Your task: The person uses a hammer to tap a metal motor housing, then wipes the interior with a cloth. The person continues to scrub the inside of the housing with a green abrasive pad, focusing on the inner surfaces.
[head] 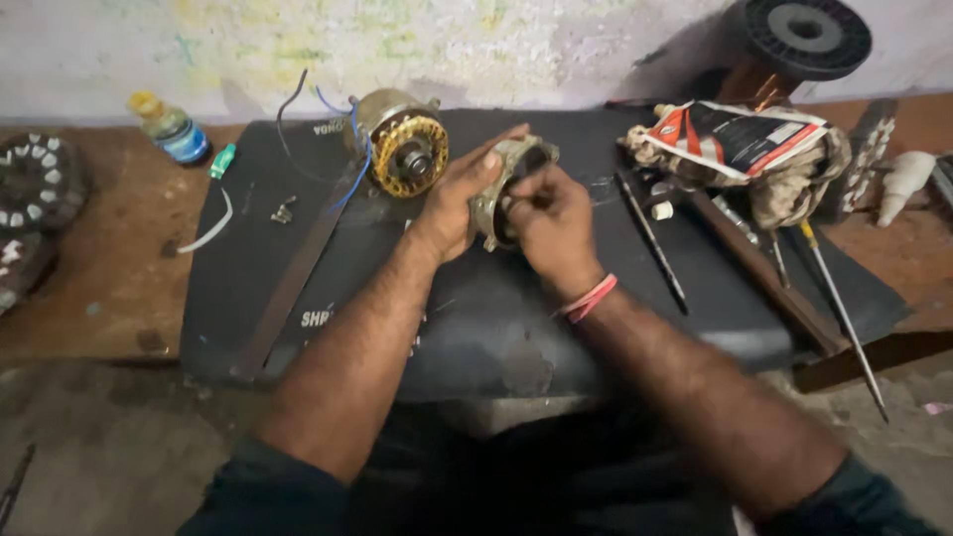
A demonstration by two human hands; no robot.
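Nearby, yellow-wound stator [405, 151] behind hands [506, 203].

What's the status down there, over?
Left hand and right hand grip round metal housing. Wound motor core lies beside, apart. Nothing blocking.

Two hands [467, 199] [551, 223] share one metal housing [506, 174]. The table [476, 318] carries one wound stator [402, 142], one bottle [171, 127] and one copper wire spool [794, 45]. Two long screwdrivers [650, 238] [844, 318] lie there.
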